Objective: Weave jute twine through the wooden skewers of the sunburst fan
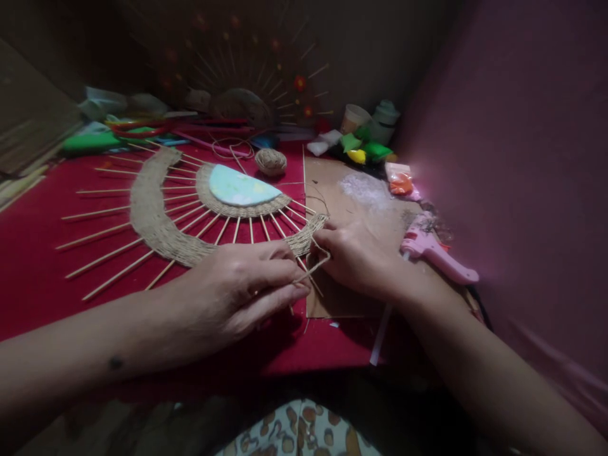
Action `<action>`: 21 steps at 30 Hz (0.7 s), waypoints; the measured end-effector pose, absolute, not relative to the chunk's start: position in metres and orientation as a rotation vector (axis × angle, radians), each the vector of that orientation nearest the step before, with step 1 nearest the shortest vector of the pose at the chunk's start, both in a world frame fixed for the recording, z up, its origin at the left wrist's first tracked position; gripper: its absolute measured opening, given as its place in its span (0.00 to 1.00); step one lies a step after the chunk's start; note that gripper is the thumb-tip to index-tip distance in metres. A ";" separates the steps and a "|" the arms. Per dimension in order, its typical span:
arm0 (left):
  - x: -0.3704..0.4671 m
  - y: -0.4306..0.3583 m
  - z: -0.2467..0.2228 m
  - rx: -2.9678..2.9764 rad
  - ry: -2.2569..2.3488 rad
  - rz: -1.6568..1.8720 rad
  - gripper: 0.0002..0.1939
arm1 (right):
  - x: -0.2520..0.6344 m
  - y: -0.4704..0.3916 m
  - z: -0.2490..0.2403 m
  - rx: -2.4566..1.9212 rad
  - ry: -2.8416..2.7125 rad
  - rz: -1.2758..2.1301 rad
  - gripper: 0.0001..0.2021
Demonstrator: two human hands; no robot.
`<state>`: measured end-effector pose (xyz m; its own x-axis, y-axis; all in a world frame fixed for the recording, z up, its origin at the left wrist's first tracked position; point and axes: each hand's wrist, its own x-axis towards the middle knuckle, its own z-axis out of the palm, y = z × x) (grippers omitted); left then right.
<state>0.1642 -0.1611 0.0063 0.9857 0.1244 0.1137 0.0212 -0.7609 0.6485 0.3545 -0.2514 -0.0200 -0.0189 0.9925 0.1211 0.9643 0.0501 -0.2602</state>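
Observation:
A half-round craft of thin wooden sticks [105, 258] lies on the red cloth, with a pale blue half disc [242, 185] at its centre. Twine is woven through the sticks in a narrow inner band and a wide outer band [147, 209]. My left hand [251, 285] is over the lower edge, its fingers pinching a strand of twine [316, 267]. That strand loops across to my right hand [356, 256], whose closed fingers grip the outer band's right end [306, 234]; the fingertips are partly hidden. A ball of twine [270, 163] rests behind the half disc.
On the right, a pink glue gun [437, 253] with a white glue stick [380, 335] lies by a brown board [342, 304]. Coloured clay packets [365, 151], a cup [355, 118] and a bottle [384, 120] stand behind. Red-handled scissors [137, 130] lie at back left.

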 end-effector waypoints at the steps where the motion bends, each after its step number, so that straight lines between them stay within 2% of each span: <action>1: 0.164 -0.162 0.008 2.390 0.089 0.161 0.13 | 0.354 -0.251 -0.020 -2.004 -2.048 0.147 0.07; 12: 0.165 -0.191 0.003 2.159 -0.068 -0.216 0.14 | 0.351 -0.250 -0.016 -2.022 -1.944 0.233 0.07; 21: 0.168 -0.204 -0.009 2.103 -0.012 -0.145 0.13 | 0.347 -0.248 -0.014 -2.035 -1.784 0.352 0.09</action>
<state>0.1681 -0.2042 -0.0088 0.9928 -0.0677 -0.0990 0.0507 -0.5114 0.8579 0.3470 -0.2483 -0.0140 0.1494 0.9857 0.0780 0.8825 -0.0974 -0.4602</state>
